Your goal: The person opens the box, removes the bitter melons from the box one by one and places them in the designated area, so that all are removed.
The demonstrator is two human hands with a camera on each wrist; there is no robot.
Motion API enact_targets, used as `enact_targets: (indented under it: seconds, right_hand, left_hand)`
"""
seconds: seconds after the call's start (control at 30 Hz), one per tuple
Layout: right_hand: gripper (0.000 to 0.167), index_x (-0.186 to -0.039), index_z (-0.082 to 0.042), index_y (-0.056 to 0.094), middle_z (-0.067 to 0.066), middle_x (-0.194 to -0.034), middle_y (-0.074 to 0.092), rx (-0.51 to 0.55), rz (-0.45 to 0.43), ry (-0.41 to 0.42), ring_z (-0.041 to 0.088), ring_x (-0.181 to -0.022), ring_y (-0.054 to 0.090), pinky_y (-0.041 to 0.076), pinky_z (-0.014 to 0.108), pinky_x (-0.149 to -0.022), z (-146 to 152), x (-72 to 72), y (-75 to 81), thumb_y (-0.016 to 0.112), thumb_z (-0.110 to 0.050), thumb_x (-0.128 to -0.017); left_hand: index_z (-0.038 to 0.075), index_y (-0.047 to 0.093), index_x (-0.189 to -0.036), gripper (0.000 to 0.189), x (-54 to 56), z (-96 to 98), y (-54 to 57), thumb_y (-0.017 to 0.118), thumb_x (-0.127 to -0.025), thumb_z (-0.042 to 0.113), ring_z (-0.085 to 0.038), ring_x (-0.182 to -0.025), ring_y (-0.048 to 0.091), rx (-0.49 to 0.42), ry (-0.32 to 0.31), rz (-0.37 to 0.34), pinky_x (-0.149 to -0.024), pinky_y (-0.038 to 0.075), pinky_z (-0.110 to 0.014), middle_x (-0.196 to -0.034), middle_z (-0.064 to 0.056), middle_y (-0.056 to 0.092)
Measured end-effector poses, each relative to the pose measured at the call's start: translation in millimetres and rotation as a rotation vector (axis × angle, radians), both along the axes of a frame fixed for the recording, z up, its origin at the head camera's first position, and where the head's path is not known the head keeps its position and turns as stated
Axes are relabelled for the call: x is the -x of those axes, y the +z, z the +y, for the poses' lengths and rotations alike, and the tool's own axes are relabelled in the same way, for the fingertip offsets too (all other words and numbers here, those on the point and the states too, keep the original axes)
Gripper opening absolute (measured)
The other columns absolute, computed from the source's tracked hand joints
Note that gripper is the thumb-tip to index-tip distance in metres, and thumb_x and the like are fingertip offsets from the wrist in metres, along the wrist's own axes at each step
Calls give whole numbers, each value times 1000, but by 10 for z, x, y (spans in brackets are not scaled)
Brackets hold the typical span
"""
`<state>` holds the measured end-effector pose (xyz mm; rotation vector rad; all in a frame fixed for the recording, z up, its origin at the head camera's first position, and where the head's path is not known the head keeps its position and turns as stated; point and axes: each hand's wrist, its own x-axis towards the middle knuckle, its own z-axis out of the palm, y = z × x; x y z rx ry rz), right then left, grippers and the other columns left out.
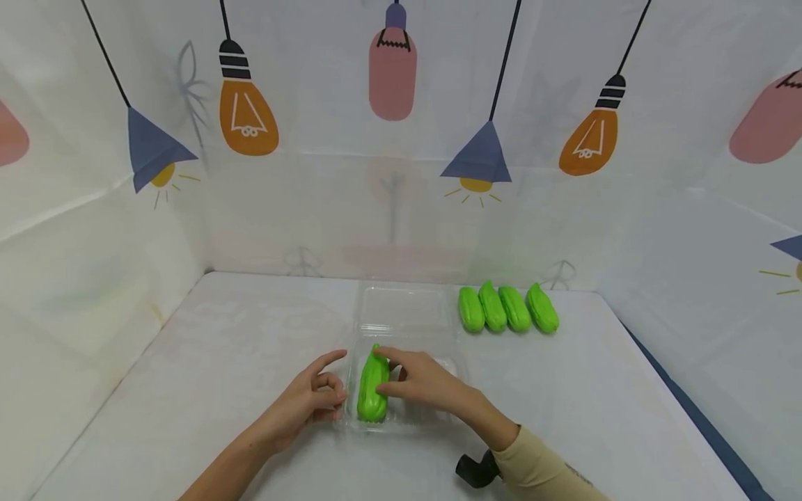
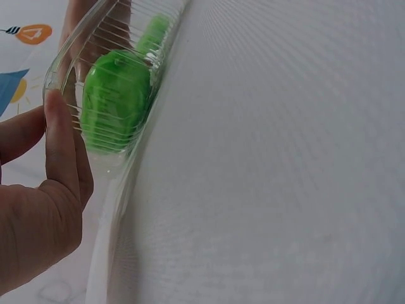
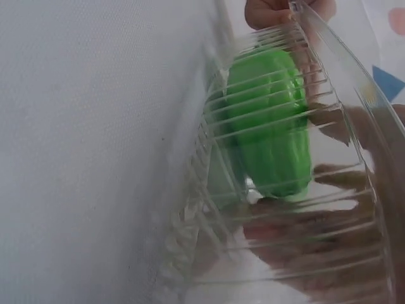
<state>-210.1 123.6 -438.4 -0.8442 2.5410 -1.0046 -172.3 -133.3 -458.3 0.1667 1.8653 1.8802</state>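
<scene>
A clear plastic clamshell box [image 1: 410, 422] lies on the table with its lid folded back. Inside, along the left wall, is a green ridged toy vegetable [image 1: 372, 393]. At the left rim my left hand [image 1: 307, 400] pinches the edge of the box, index finger stretched free. My right hand [image 1: 426, 381] reaches over the box from the right, its index fingertip at the vegetable's far end and its thumb against the right side. Through the ribbed wall in the right wrist view, the vegetable [image 3: 269, 123] shows with fingertips touching it from above.
Several more green toy vegetables [image 1: 514, 309] lie in a row at the back right of the white table [image 1: 250, 327]. A black object [image 1: 475, 471] is beside the right sleeve. A white curtain printed with lamps [image 1: 326, 202] surrounds the table's back and sides.
</scene>
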Motion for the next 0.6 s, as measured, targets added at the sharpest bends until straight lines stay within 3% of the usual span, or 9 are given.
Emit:
enact_targets:
  seconds: [0.33, 0.6]
  right_hand:
    - [67, -149, -18, 46, 2, -124, 66, 8, -55, -2, 8, -83, 61, 50, 20, -68, -125, -42, 47, 70, -42, -91]
    - [70, -149, -18, 46, -3, -122, 63, 28, -64, -20, 7, -77, 56, 49, 20, -65, -200, -48, -15, 72, -42, -88]
  left_hand:
    - [21, 21, -157, 75, 9, -14, 15, 63, -95, 15, -15, -82, 59, 4, 0, 10, -77, 58, -30, -93, 1, 54]
    - [19, 20, -157, 76, 6, -12, 5, 64, -95, 15, -13, -85, 57, 2, -5, 4, -77, 58, -30, -92, 1, 54]
